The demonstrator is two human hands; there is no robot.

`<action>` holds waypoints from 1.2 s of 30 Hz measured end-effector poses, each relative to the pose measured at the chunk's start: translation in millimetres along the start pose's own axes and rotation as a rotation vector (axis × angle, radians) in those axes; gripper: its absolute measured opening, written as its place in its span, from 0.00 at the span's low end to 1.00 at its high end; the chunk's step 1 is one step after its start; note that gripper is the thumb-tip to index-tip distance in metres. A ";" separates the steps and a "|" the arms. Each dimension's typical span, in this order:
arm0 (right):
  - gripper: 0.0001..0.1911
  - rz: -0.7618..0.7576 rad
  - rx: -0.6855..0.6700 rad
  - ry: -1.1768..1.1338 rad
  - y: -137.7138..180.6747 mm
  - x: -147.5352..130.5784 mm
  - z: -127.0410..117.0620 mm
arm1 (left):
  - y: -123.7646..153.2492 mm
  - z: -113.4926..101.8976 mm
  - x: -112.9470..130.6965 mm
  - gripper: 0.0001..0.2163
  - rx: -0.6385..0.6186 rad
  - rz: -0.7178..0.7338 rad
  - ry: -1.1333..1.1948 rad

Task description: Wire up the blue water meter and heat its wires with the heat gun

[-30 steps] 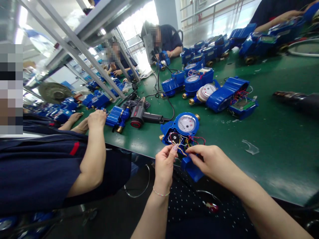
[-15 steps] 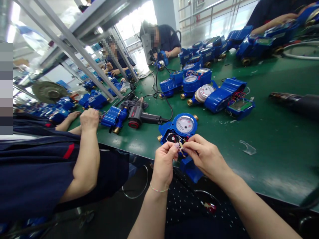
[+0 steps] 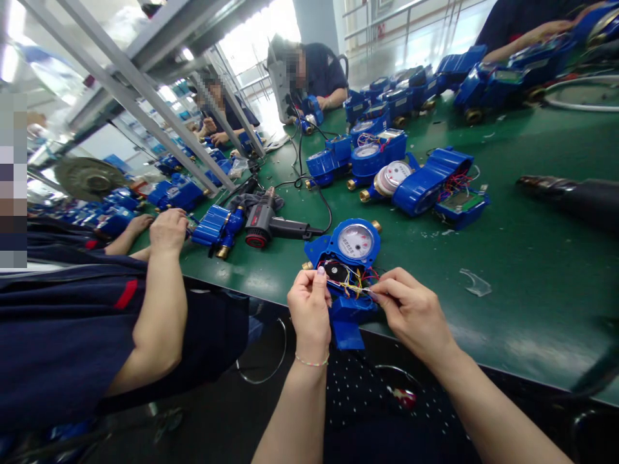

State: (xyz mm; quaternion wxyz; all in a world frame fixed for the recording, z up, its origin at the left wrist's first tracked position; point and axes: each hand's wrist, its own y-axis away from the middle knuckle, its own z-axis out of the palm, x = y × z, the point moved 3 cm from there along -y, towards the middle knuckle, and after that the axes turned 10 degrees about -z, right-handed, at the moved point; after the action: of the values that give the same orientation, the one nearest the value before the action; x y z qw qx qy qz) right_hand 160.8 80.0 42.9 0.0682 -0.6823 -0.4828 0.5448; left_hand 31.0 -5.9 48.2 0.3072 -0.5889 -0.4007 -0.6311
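Drawn farther apart, left hand (image 3: 310, 303) and right hand (image 3: 413, 309), at seven and four o'clock around the open meter (image 3: 356, 242) on the worktop (image 3: 522, 258), pinch its wires (image 3: 355, 287). Strand-sorting looks underway; next calls for gentle tension.

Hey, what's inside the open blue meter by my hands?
A round black part and red, white and yellow wires show inside the blue meter. Whatever's beneath them is hidden; your left hand covers one corner.

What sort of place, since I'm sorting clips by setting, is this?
Probably an assembly or repair workshop: many blue-cased dial meters, some open with wires showing, on a green workbench, what looks like a heat gun, and co-workers at work alongside.
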 end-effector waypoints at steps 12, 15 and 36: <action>0.06 -0.011 -0.062 -0.038 -3.8 -2.8 -1.4 | 14.2 -5.6 28.7 0.11 0.145 0.509 -0.651; 0.05 0.005 -0.080 -0.054 -5.5 -4.1 -2.5 | 23.4 0.4 37.9 0.07 -0.004 0.669 -0.944; 0.11 -0.042 -0.169 0.108 -8.8 -11.6 2.1 | 24.3 -5.4 13.3 0.02 -0.163 0.374 -0.743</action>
State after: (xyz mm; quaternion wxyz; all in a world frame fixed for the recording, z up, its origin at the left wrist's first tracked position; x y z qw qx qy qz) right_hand 154.6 75.1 55.4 0.0480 -0.7037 -0.5368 0.4630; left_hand 47.7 -21.3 64.9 0.2036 -0.8613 -0.3190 -0.3391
